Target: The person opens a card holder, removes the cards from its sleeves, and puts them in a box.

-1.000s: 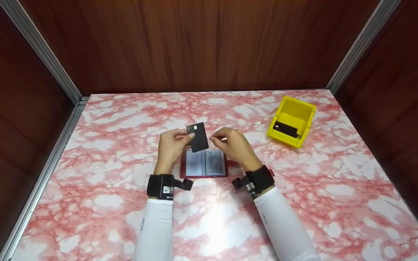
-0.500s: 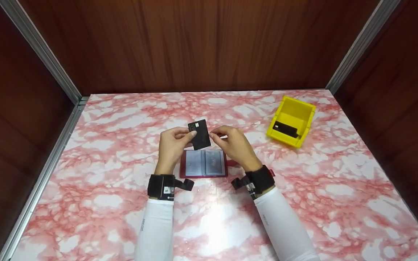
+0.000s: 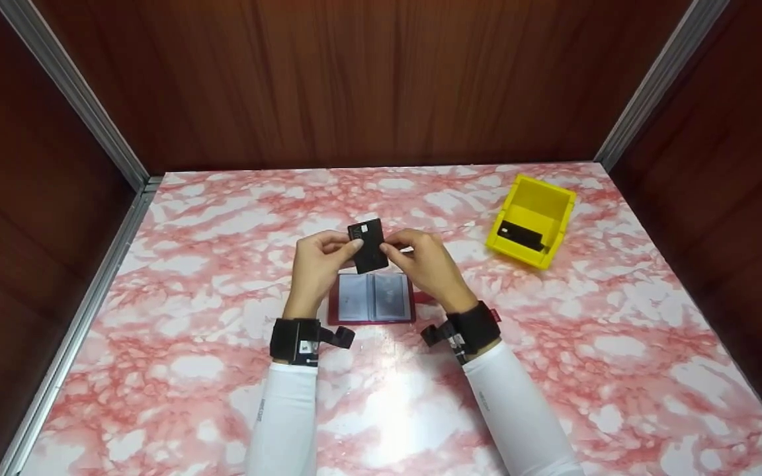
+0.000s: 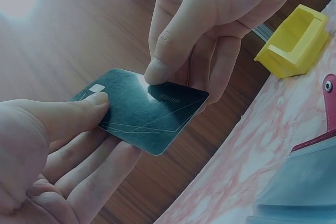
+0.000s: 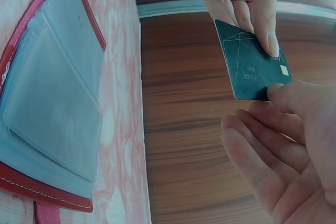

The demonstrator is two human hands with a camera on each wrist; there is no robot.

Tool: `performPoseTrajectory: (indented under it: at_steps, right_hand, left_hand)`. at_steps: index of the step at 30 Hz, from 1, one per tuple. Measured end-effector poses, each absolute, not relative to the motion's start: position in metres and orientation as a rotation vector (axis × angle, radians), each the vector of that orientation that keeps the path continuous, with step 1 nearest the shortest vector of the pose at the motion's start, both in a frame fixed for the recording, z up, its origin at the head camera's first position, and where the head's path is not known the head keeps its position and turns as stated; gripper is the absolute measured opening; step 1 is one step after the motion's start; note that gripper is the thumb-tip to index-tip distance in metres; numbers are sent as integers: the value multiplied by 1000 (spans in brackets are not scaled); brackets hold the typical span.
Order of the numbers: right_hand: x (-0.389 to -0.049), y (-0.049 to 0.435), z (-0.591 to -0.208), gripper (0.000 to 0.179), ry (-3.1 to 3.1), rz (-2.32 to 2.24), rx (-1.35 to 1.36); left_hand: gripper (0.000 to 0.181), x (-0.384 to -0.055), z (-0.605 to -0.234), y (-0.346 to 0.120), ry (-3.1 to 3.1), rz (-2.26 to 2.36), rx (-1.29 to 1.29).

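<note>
Black and glossy, the thin plastic card (image 3: 368,246) sits just above the middle of the head view, raised over the table. A second ago only the left hand (image 3: 315,266) pinched it, while the right hand (image 3: 424,262) hovered a little apart; now the right thumb and forefinger have closed on the card's opposite edge, so both hands grip it. The card has also shifted slightly rightward and stands a shade more upright. My judgement is that the card is being passed or steadied between the hands, not yet lowered.

Directly beneath them lies the open red leather card holder with clear plastic sleeves (image 3: 372,297), flat on the pink-and-white marbled table (image 3: 222,370). A yellow plastic bin (image 3: 532,219) rests well apart at the upper right, with a dark flat item (image 3: 520,235) inside. Brown wooden walls (image 3: 354,79) enclose the table. Nothing lies between card and holder.
</note>
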State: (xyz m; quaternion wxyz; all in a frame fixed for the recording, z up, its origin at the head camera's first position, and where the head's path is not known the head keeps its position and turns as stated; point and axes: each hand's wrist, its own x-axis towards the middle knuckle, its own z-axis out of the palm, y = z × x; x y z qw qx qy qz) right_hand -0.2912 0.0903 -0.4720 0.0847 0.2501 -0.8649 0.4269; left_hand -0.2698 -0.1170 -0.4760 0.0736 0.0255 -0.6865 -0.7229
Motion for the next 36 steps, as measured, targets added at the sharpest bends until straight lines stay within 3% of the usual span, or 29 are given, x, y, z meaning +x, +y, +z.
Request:
performPoseTrajectory:
  at_steps: [24, 36]
  right_hand:
    - [-293, 98, -464, 15, -2568, 1456, 689]
    - [-312, 182, -451, 19, -2390, 1343, 235]
  left_hand:
    - [15, -271, -480, -114, -2087, -2193, 83]
    - [19, -270, -484, -116, -2276, -2143, 77]
